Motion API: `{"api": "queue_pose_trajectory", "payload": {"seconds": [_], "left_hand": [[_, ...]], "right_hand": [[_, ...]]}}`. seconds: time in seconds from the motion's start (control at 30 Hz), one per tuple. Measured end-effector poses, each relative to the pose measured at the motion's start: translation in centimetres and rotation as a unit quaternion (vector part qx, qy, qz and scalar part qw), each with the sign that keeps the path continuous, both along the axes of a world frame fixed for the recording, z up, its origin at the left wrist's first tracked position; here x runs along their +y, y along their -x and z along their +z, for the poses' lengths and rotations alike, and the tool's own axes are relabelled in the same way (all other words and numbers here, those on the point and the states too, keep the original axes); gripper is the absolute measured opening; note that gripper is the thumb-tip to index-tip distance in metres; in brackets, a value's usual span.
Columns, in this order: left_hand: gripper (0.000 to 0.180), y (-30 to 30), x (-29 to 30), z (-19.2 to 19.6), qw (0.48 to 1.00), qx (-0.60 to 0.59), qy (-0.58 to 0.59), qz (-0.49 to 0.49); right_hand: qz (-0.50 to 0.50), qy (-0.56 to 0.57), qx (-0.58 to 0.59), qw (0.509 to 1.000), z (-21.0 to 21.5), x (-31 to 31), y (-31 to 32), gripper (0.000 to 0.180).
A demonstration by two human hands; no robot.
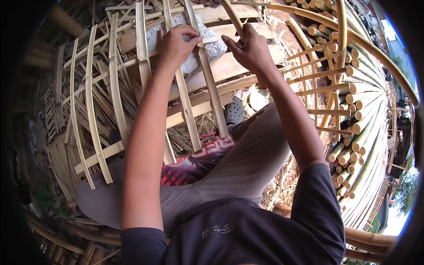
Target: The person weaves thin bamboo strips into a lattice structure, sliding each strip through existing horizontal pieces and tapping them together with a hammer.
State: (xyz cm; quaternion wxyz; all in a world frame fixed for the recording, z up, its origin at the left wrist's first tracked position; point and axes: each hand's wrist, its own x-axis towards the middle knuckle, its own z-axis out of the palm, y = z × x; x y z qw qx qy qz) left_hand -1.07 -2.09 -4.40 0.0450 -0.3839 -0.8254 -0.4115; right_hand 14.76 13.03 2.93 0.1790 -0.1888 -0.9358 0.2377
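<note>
The left hand point(179, 44), its wrist bent, has thumb and fingertips pinched together, anything between them too small to tell, beside a pale crosspiece point(209, 41) across a bamboo slat point(209, 79) over a grey stone block point(190, 66), while the right hand point(251, 47) curls its fingers around a wooden tool handle point(233, 18).

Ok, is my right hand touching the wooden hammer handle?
Touching. The head view shows your right hand gripping the wooden hammer handle, with no gap between.
</note>
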Motion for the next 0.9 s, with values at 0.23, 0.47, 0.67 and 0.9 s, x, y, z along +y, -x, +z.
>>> {"api": "queue_pose_trajectory", "payload": {"seconds": [0.23,0.47,0.67,0.9], "left_hand": [[0.037,0.7,0.0,0.9,0.999,-0.031,0.03,-0.032],[0.045,0.1,-0.4,1.4,0.995,0.014,0.08,-0.05],[0.06,-0.2,-0.7,1.9,0.988,0.06,0.121,-0.074],[0.096,-0.1,-1.1,2.3,0.965,0.12,0.22,-0.072]], "right_hand": [[-0.032,0.085,-0.117,0.989,-4.6,1.4,2.5,0.106],[-0.021,0.105,-0.144,0.984,-4.0,1.2,1.7,0.111],[-0.013,0.103,-0.162,0.981,-4.4,1.1,1.5,0.112],[-0.006,0.085,-0.177,0.98,-4.8,0.9,1.7,0.114]]}}
